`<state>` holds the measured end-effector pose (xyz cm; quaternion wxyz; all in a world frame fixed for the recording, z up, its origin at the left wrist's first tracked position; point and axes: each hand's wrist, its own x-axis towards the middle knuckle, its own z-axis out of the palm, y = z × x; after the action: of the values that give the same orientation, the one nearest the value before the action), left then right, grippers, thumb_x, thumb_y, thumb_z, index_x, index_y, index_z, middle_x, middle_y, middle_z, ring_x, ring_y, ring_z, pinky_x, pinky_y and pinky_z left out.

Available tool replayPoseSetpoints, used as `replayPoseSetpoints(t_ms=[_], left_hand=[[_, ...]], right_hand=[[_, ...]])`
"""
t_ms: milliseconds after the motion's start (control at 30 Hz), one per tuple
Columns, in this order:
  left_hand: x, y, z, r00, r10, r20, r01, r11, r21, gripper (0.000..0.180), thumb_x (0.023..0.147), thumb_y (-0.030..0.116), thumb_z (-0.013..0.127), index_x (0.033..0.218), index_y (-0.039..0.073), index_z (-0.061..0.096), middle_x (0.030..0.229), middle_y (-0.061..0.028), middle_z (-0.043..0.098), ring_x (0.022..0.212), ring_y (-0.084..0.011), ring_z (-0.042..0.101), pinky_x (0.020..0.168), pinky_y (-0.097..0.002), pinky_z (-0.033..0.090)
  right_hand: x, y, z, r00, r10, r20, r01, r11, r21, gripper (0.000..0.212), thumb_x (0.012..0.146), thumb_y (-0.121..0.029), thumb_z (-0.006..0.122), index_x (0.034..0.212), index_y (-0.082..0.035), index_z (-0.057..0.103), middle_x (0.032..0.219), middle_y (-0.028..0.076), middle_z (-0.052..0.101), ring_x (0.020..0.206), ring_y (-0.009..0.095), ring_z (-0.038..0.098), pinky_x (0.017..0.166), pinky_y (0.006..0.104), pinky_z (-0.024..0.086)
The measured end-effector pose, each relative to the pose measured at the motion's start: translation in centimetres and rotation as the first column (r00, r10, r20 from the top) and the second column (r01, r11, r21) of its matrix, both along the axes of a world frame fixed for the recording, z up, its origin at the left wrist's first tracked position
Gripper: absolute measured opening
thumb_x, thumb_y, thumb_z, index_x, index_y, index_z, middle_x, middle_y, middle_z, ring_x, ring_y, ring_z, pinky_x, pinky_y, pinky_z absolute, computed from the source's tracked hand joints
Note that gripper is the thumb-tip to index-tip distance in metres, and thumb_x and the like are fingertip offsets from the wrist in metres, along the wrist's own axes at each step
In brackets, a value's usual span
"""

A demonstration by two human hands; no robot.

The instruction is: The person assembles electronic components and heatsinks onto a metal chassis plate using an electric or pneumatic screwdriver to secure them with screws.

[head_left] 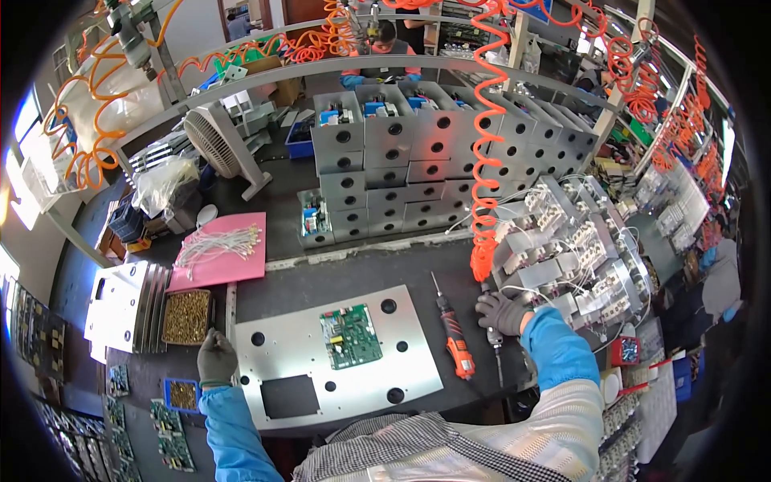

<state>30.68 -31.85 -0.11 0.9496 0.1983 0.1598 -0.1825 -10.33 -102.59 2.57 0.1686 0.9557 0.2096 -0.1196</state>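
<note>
Left gloved hand [217, 359] beside tray of brass screws [189, 317], fingers curled closed; contents of that grip hidden. Right gloved hand [501, 313]: grip closed around air screwdriver [495, 342] on orange coiled hose [484, 221]. 1 green circuit board [351, 336] lies on metal plate [293, 347], worktop [353, 277] beneath.

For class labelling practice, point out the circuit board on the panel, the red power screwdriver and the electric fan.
Green circuit board [351, 337], head view: middle of its face.
Red power screwdriver [460, 355], head view: red handle.
Electric fan [215, 143], head view: grille.
</note>
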Motion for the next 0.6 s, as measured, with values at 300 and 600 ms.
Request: replayPoseSetpoints(t_ms=[300, 600], left_hand=[[-7.0, -3.8, 5.8, 0.983, -0.183, 0.008, 0.183, 0.982, 0.04, 0.025, 0.11, 0.024, 0.051, 0.127, 0.008, 0.062, 0.109, -0.0045, 0.069, 0.089, -0.0153, 0.068, 0.07, -0.0257, 0.058], [-11.1, -9.2, 8.6, 0.846, -0.52, 0.119, 0.457, 0.821, 0.343, 0.022, 0.106, 0.025, 0.063, 0.12, 0.008, 0.059, 0.095, 0.0015, 0.057, 0.071, -0.0042, 0.05, 0.057, -0.0165, 0.045]], right_hand=[[-0.5, 7.2, 8.6, 0.963, -0.264, 0.045, 0.221, 0.879, 0.423, 0.043, 0.074, -0.021, 0.08, 0.113, -0.018, 0.063, 0.123, 0.006, 0.061, 0.128, 0.031, 0.053, 0.108, 0.0485, 0.04], [5.1, 28.3, 16.6, 0.579, 0.201, -0.79, 0.735, -0.547, 0.4, 0.048, 0.089, -0.024, 0.07, 0.13, -0.006, 0.052, 0.102, 0.006, 0.06, 0.085, 0.014, 0.065, 0.071, 0.0302, 0.056]])
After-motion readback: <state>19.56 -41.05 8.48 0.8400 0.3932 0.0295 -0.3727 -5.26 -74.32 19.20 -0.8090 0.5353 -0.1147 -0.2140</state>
